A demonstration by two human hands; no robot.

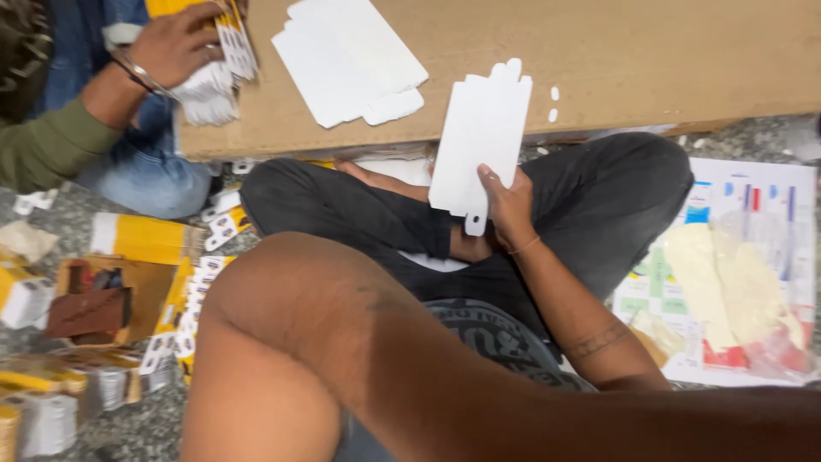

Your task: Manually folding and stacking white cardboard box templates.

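Cardboard board (616,60) spans twelve o'clock above crossed legs. Right hand (506,205) pinches a white card (481,137); the left hand's grip is hidden.

A speckled grey stone floor (154,428) carries nearly everything here. A large brown cardboard sheet (641,60) lies flat along its far side, with a loose pile of flat white card blanks (346,60) on it near the sheet's left end. At the floor's left edge lie yellow-and-white flat packs (141,238), a small open brown box (111,295) and bundled white tags (47,423). Toward the right edge a printed paper sheet (770,180) lies flat, with a clear plastic bag (735,291) on top of it.
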